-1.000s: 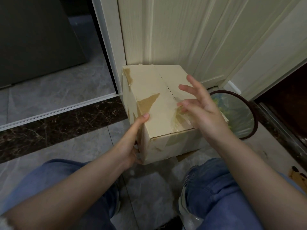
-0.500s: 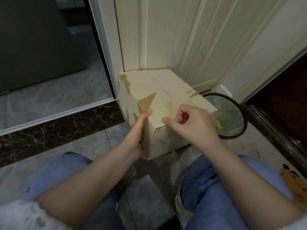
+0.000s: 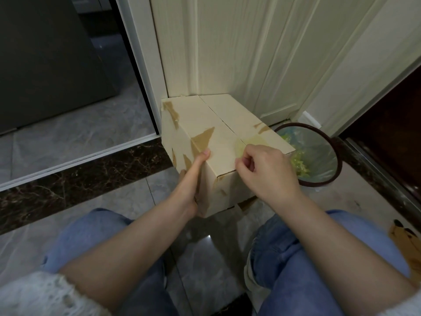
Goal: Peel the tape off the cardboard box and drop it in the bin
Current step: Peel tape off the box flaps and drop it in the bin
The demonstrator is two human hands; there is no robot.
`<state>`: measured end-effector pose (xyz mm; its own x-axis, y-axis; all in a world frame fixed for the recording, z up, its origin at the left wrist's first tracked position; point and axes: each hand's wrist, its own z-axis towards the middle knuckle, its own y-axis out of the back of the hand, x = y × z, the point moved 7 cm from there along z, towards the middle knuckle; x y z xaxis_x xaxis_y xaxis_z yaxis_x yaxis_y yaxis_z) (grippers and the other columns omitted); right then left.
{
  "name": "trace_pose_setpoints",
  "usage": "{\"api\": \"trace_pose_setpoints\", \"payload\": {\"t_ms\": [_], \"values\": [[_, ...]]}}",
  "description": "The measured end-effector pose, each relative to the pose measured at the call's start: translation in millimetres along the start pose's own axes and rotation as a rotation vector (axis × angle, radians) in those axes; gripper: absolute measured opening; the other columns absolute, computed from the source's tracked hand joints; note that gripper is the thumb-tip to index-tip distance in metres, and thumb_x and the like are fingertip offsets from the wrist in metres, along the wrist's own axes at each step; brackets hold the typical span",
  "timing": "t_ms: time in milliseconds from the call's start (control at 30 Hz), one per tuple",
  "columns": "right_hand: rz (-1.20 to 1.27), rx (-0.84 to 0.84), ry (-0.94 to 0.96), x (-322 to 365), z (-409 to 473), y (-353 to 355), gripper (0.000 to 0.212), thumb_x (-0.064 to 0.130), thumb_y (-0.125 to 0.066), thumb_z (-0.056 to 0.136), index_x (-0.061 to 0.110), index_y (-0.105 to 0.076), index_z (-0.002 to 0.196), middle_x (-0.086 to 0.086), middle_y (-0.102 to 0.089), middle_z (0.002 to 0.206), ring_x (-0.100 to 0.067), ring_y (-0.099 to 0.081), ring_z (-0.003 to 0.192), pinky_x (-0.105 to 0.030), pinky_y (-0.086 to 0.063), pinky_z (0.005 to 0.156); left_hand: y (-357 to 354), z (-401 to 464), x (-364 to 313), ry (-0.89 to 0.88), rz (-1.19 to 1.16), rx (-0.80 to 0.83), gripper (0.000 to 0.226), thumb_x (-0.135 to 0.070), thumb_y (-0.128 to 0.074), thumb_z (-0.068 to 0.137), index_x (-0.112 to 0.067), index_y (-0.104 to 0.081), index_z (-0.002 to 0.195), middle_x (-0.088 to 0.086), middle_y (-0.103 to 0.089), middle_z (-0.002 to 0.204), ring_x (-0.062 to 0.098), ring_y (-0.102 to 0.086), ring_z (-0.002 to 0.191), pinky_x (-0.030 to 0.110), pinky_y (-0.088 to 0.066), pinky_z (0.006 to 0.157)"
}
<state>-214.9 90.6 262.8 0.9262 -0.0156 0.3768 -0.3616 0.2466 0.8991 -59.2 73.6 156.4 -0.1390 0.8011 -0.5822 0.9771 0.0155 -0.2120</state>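
We note the cardboard box (image 3: pixel 218 142) standing on the grey tile floor (image 3: pixel 75 133), its far end against the pale panelled door (image 3: pixel 227 46), the near corner pointing toward our knees.

Left side: our left hand (image 3: pixel 193 179) braces the box's left face, thumb hooked over the top edge just below a brown torn patch (image 3: pixel 202 139). The fingers are hidden behind the box, so we cannot tell how far they curl. Presumably this hold keeps the box from sliding while the other hand pulls.

Centre: on the top flap, beside the seam, lies a glossy, faintly yellowish strip of clear tape (image 3: pixel 251 142).

Right of centre: our right hand (image 3: pixel 266 169) sits over the near top edge, thumb and forefinger pressed together at the tape's near end. It looks like a pinch on the film, though the film between the fingertips is too thin to confirm.

Right: the round bin (image 3: pixel 337 156), lined with a clear bag (image 3: pixel 319 153) and holding crumpled yellow-green tape scraps (image 3: pixel 300 166), stands just beside the box, likely placed there so each peeled piece drops with a short reach.

Judgement: peeling in progress; tape not yet free.
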Motion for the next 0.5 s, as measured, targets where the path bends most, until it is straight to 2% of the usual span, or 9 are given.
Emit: {"api": "trace_pose_setpoints", "payload": {"t_ms": [100, 167, 333, 500], "values": [[-0.043, -0.021, -0.007, 1.6, 0.2, -0.4, 0.025, 0.023, -0.054, 0.092, 0.015, -0.054, 0.068, 0.004, -0.052, 0.062, -0.014, -0.051, 0.057, -0.035, -0.048, 0.053, 0.1, 3.0, 0.8, 0.005, 0.003, 0.004, 0.119, -0.083, -0.080, 0.041, -0.037, -0.045, 0.145, 0.002, -0.059, 0.130, 0.027, -0.056, 0.113, 0.053, -0.050, 0.091], [-0.025, -0.029, -0.004, 1.0, 0.6, -2.6, 0.024, 0.021, -0.053, 0.093, 0.013, -0.054, 0.070, 0.002, -0.052, 0.064, -0.016, -0.051, 0.059, -0.040, -0.048, 0.055, 0.2, 4.1, 1.3, 0.007, 0.000, 0.009, 0.122, -0.084, -0.080, 0.036, -0.038, -0.047, 0.144, 0.002, -0.060, 0.131, 0.028, -0.057, 0.114, 0.055, -0.050, 0.094], [0.048, -0.078, 0.006, -2.2, -3.8, -5.5, 0.021, 0.016, -0.054, 0.095, 0.011, -0.051, 0.074, -0.001, -0.053, 0.070, -0.020, -0.049, 0.066, -0.046, -0.046, 0.060, -1.0, 2.2, 1.7, 0.026, -0.017, 0.013, 0.122, -0.083, -0.079, 0.034, -0.036, -0.048, 0.143, 0.003, -0.060, 0.129, 0.029, -0.058, 0.113, 0.044, -0.050, 0.072], [0.112, -0.156, 0.014, -4.9, -5.9, -3.1, 0.019, 0.013, -0.057, 0.093, 0.010, -0.052, 0.075, 0.000, -0.051, 0.070, -0.018, -0.046, 0.067, -0.040, -0.042, 0.059, -4.9, -2.2, 1.5, 0.031, -0.025, 0.036, 0.105, -0.080, -0.079, 0.049, -0.033, -0.052, 0.139, 0.006, -0.063, 0.125, 0.031, -0.059, 0.112, 0.047, -0.051, 0.077]]}}
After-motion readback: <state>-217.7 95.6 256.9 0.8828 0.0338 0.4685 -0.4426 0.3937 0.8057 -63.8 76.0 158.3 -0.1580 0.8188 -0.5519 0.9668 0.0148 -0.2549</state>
